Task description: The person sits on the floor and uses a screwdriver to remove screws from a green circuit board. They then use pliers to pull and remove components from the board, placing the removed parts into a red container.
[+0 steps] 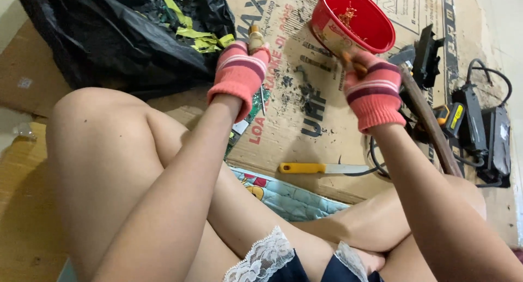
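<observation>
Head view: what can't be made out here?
- Head view: the wooden-handled tool in the pink-gloved left hand; its tip is hidden behind the wrist.
- The wooden handle in the pink-gloved right hand; the glove covers its head end.
- The small gold bits in the red plastic bowl: too small to identify.
- The black plastic bag: cut off by the top edge.
</observation>
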